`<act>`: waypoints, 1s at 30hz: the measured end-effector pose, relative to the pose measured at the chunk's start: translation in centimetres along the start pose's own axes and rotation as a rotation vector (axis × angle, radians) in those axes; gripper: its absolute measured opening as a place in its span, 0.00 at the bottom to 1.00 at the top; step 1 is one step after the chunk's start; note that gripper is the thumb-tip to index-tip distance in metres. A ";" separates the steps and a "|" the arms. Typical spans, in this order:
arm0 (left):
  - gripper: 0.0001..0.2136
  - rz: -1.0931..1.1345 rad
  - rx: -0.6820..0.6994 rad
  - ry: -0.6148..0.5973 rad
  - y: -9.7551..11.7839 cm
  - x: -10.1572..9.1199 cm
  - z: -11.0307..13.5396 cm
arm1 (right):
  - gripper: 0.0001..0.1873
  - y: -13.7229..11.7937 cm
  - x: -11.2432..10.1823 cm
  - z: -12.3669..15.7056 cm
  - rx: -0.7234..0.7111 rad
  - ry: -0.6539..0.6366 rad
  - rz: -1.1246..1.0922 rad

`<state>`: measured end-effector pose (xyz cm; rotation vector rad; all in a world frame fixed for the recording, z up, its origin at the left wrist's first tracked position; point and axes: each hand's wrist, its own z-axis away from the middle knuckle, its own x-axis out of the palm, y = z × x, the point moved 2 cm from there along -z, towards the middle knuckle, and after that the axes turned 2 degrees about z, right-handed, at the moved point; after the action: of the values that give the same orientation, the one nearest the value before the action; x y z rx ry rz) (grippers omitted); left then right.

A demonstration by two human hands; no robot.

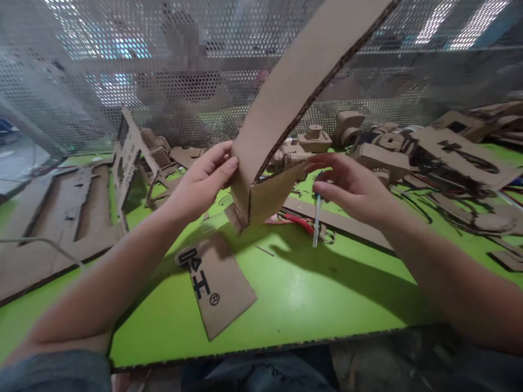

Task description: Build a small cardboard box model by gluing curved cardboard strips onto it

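Observation:
A long bent cardboard piece (294, 81) is held up above the table, one strip rising to the upper right and a folded side (272, 198) facing me. My left hand (208, 177) grips its left edge between thumb and fingers. At the right end of the folded side, my right hand (347, 188) has its forefinger at the cardboard, whether touching I cannot tell. A slim pale-blue, pen-like tool (317, 220) hangs point down from the thumb and curled fingers of that hand. Below lies a flat cardboard sheet (223, 291) with black printing.
On the green table (302, 294) a red-handled tool (300, 220) lies by a long cardboard strip (359, 234). A large cardboard frame (53, 218) and an upright cut panel (133, 158) are left. Cardboard models (384, 155) crowd the right, before a perforated metal screen (163, 92).

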<state>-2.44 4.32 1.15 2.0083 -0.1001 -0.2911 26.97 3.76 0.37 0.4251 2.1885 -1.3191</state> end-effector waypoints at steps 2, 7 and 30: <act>0.23 0.093 -0.081 -0.001 -0.5 0.6 0.0 | 0.32 -1.2 1.4 -0.3 0.038 -0.081 -0.126; 0.23 0.228 -0.356 -0.030 -0.5 1.0 0.0 | 0.16 -1.5 3.9 -1.5 0.191 -0.161 -0.329; 0.12 0.402 -0.645 0.102 1.2 2.2 0.3 | 0.11 -1.7 5.1 -1.5 0.246 -0.166 -0.406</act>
<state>-0.27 3.11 1.74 1.3212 -0.3004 0.0410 21.54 4.19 -0.92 -0.0491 2.0467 -1.7800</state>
